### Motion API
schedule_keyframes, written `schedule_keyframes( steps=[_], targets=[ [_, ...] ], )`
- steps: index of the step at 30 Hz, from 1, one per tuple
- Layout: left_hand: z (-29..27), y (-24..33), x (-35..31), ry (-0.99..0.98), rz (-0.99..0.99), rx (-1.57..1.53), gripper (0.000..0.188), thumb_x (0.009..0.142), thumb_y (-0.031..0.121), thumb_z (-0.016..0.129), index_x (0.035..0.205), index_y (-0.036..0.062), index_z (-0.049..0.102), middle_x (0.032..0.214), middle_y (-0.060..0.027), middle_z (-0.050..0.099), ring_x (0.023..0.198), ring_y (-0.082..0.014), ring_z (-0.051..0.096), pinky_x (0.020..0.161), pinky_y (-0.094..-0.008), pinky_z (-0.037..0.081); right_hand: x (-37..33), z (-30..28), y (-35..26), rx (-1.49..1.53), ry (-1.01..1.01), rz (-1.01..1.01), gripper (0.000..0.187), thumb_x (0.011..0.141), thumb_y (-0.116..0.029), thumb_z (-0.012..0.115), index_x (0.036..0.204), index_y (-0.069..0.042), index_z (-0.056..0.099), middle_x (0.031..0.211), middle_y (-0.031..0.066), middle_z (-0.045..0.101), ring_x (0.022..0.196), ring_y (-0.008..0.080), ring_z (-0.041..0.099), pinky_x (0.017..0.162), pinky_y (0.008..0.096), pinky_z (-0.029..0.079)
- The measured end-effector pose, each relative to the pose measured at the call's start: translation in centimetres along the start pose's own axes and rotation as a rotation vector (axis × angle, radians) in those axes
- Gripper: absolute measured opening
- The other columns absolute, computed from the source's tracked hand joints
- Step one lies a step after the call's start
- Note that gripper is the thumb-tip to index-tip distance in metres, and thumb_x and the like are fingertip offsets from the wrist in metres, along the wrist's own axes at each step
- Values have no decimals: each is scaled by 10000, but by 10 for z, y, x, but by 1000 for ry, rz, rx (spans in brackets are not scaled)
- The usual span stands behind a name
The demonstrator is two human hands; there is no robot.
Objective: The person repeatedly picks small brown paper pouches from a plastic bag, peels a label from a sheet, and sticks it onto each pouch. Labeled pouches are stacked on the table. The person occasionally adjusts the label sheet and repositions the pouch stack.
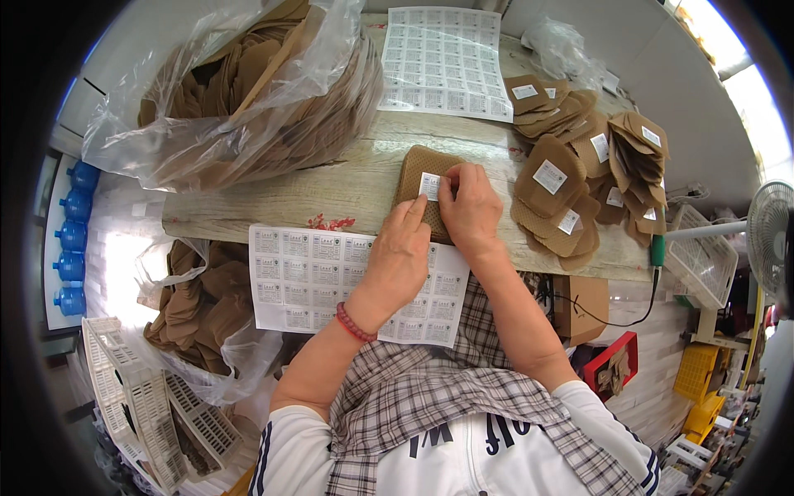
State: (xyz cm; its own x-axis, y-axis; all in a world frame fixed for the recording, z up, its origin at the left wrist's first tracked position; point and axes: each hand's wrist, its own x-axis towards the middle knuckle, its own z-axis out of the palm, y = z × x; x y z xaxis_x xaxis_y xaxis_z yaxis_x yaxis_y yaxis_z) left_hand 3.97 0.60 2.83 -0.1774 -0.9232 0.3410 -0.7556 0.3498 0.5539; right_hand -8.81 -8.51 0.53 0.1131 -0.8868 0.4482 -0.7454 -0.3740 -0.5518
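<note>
A stack of flat brown textured pads with rounded corners (411, 171) lies on the table before me. On its top piece is a small white printed label (429, 186). My right hand (471, 207) pinches the label's right edge between thumb and fingertips. The fingers of my left hand (395, 260) stretch over the stack's lower left, one fingertip touching the label's lower edge. Under my left wrist, a sheet of printed labels (289, 269) hangs over the table's front edge toward my lap.
Labelled brown pads (550, 178) lie in loose piles at right. Clear plastic bags of brown pads stand on the table (331, 116) and below it (198, 306). Another label sheet (447, 58) lies at the back. A green-handled tool (657, 250) with a cord hangs at the right edge.
</note>
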Motion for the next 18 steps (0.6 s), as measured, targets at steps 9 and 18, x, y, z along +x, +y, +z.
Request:
schedule_keyframes(
  steps=[9,18],
  targets=[
    [-1,0,-1,5,16,23,62,813,-30,564,820,-91,561,1403,-291,473,1305,-436,420,1084,-472,379,11,3,23,109,65,189,148,886,-166,677,1028,-131,695,1027,66,580,828,266,639,683,388,512],
    [-1,0,-12,9,-13,28,71,846,-6,587,826,-68,560,1434,-300,437,1372,-450,359,1112,-494,340,10,2,13,384,298,-150,80,848,-18,687,912,-66,682,907,71,641,780,227,641,707,330,519]
  ],
)
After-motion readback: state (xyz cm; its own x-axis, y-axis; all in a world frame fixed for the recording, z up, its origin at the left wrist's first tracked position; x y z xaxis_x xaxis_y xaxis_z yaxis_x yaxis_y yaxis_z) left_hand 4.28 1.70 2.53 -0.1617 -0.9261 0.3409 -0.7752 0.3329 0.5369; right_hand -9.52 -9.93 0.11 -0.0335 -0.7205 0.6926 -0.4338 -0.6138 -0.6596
